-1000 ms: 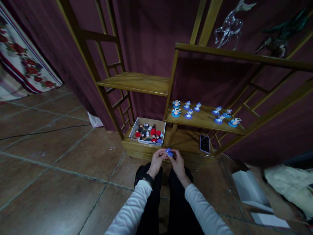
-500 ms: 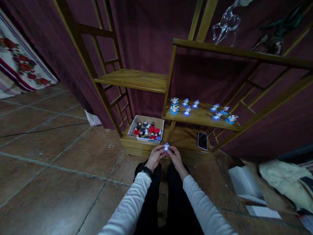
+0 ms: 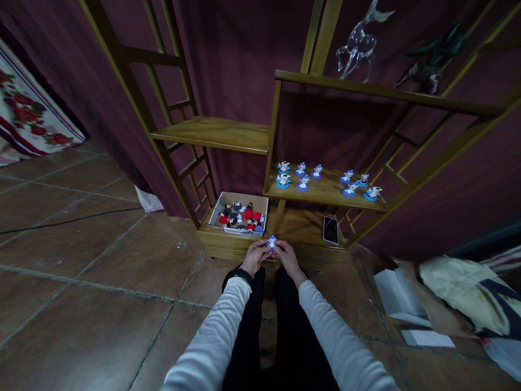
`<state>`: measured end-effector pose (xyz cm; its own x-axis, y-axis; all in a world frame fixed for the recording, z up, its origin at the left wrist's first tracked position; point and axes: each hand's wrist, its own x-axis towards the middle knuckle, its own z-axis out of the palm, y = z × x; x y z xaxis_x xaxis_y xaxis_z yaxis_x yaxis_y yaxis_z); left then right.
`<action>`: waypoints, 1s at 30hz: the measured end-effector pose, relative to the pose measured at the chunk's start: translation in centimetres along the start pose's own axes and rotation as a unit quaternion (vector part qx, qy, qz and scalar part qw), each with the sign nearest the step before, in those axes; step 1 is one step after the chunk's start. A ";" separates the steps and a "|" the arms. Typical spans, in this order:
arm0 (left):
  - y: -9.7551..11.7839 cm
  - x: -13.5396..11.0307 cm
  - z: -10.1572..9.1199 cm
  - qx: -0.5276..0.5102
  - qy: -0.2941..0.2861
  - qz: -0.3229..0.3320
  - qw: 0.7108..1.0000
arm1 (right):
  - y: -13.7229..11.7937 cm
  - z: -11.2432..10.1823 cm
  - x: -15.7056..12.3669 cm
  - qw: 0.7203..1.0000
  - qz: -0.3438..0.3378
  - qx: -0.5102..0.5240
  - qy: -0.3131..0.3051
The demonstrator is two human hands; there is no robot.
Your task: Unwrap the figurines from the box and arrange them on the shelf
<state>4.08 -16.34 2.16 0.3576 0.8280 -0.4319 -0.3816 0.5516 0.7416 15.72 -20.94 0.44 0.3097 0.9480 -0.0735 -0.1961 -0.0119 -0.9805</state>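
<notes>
Figurine (image 3: 272, 243): purple and white, it was upright before the lower shelf's (image 3: 297, 225) front edge, just beside the front right corner of the box (image 3: 246, 200).
Left hand (image 3: 254, 256): its fingers pinched the figurine's left side.
Right hand (image 3: 287, 257): its fingertips pinched the opposite side.
Turn: a second earlier the figurine was tipped, purple uppermost; the handling apparently amounted to righting it.
Upper shelf (image 3: 329, 187): nine figurines (image 3: 302, 183) had stayed, five toward its left edge, four toward its right.
</notes>
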 end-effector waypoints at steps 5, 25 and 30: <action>-0.7 0.1 0.1 -0.003 0.017 0.047 0.999 | -0.2 0.0 -0.1 0.996 -0.067 -0.064 0.000; -1.5 -0.1 0.2 0.049 0.035 0.189 0.980 | -0.1 0.0 -1.5 0.913 -0.213 -0.344 0.052; -1.5 0.0 0.0 0.064 0.024 0.191 0.979 | -0.5 -0.4 -1.5 0.914 -0.211 -0.344 0.033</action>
<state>4.64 -17.14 1.06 0.1688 0.9769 -0.1314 -0.3681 0.1861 0.9110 15.72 -22.44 0.97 0.2819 0.8933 0.3500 0.5794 0.1323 -0.8042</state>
